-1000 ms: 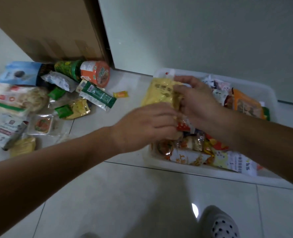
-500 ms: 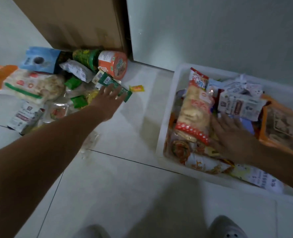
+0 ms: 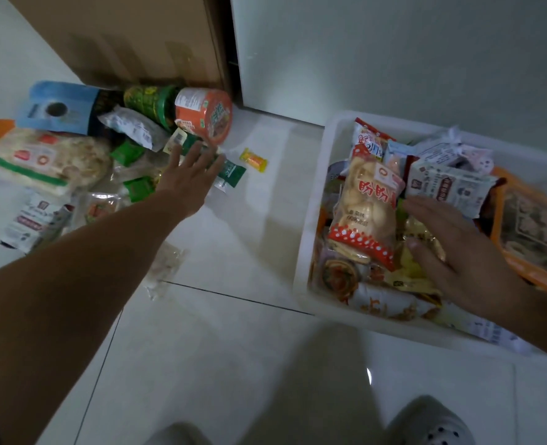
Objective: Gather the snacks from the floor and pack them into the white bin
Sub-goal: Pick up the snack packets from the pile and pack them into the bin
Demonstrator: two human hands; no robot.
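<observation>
A white bin [image 3: 317, 200] stands on the floor at the right, full of snack packets. A red-and-white rice cracker bag [image 3: 366, 207] lies on top at its left side. My right hand [image 3: 458, 252] rests flat and open on the packets inside the bin. My left hand [image 3: 190, 175] reaches out with fingers spread over a green packet [image 3: 232, 173] at the edge of the snack pile on the floor; it holds nothing. A small yellow candy [image 3: 253, 159] lies alone just right of that hand.
The floor pile at the left holds an orange noodle cup [image 3: 209, 115], a green can [image 3: 151, 101], a blue bag [image 3: 57, 107], a large pale bag [image 3: 45, 160] and several small packets. A cardboard box [image 3: 121, 36] stands behind. My shoes show at the bottom.
Both hands let go of the cracker bag, which now lies in the bin. My left hand swung left to the floor pile; my right hand lowered flat onto the bin's contents.
</observation>
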